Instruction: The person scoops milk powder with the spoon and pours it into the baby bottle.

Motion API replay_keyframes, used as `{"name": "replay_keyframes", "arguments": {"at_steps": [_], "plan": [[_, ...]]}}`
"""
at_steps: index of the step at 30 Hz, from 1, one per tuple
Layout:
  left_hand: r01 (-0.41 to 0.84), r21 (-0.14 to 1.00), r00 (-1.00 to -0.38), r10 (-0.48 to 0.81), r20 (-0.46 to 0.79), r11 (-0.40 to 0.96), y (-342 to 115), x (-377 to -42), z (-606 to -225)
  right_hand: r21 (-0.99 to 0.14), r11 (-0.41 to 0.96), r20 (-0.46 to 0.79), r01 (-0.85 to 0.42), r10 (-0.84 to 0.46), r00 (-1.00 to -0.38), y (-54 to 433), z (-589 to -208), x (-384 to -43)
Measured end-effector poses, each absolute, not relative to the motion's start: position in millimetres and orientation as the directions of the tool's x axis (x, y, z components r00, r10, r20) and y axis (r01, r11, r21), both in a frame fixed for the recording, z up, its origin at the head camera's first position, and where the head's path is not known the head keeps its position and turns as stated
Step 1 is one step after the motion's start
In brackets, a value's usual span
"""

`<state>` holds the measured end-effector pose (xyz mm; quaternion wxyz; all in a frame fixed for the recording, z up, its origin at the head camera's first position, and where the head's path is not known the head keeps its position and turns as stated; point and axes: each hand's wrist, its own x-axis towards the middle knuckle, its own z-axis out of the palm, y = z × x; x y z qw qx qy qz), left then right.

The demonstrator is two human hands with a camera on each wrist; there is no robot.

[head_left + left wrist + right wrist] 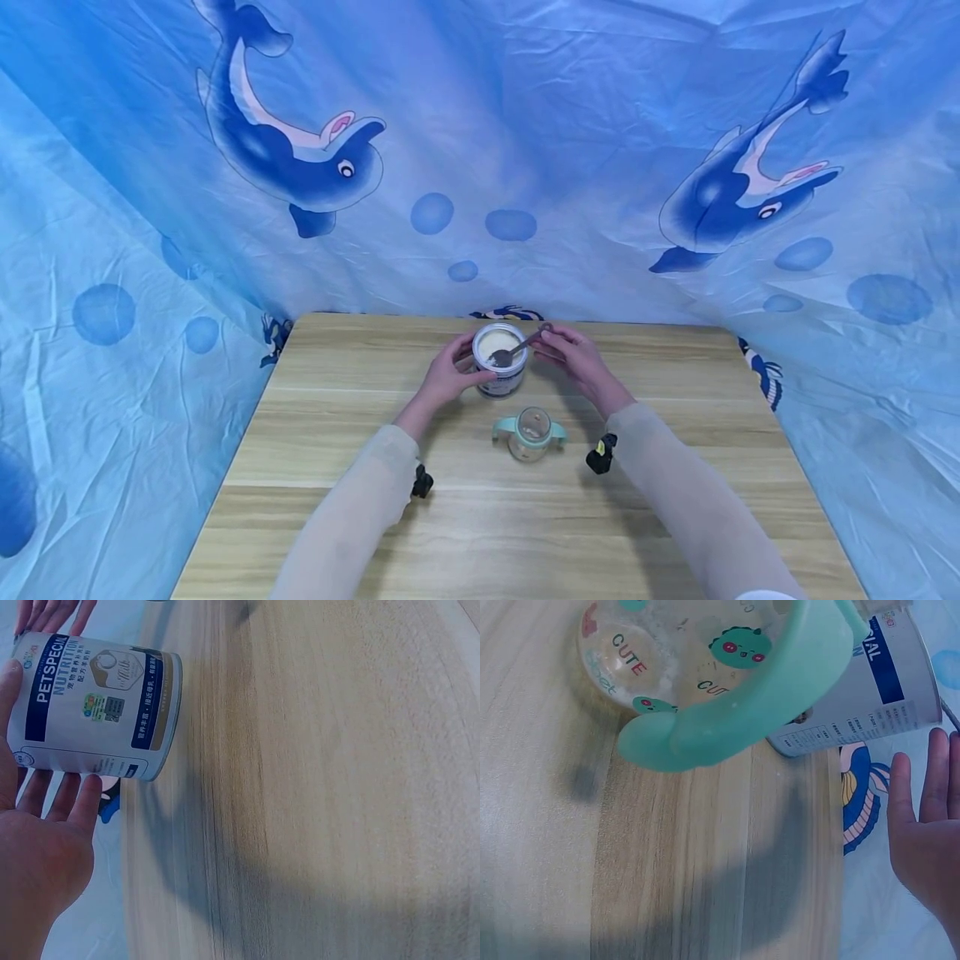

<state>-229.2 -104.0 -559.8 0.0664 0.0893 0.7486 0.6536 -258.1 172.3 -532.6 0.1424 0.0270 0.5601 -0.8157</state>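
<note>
In the head view, an open milk powder can [500, 385] stands upright near the table's far edge, pale powder visible inside its rim. My left hand [447, 375] grips it from the left, thumb on the near side and fingers around the far left; its printed label shows in the left wrist view [97, 705]. A dark spoon [522, 344] slants over the mouth of the can, its bowl at the powder. On the can's right, my right hand [573, 354] pinches the spoon's handle end. The right wrist view shows that hand's fingers [934, 787] beside the can's rim.
A clear two-handled cup [528, 450] with mint-green handles and a clear domed lid stands nearer me than the can, between my forearms. Its handle [742, 724] partly covers the can in the right wrist view. Blue dolphin-print sheets [480, 150] hang behind the wooden table [487, 533].
</note>
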Motion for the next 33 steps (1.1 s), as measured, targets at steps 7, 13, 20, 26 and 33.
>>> {"name": "replay_keyframes", "arguments": {"at_steps": [7, 13, 20, 26, 33], "plan": [[0.042, 0.991, -0.976, 0.219, 0.013, 0.129, -105.6, -230.3, -562.4, -0.916, -0.336, -0.159, 0.219, -0.197, -0.967, 167.7, -531.2, -262.5], [0.042, 0.991, -0.975, 0.223, 0.013, 0.126, -106.3, -230.1, -563.0, -0.919, -0.345, -0.135, 0.189, -0.175, -0.975, 164.6, -523.7, -263.2], [0.053, 0.99, -0.975, 0.222, 0.022, 0.134, -105.4, -229.9, -562.1, -0.918, -0.383, -0.037, 0.103, -0.177, -0.984, 164.8, -514.7, -261.2], [0.048, 0.989, -0.974, 0.225, 0.016, 0.139, -104.9, -229.8, -561.2, -0.921, -0.388, 0.031, 0.044, -0.186, -0.982, 168.4, -508.7, -259.5], [0.037, 0.99, -0.973, 0.23, 0.005, 0.136, -104.8, -230.7, -562.8, -0.938, -0.344, 0.036, 0.037, -0.203, -0.978, 171.5, -505.4, -259.9]]}}
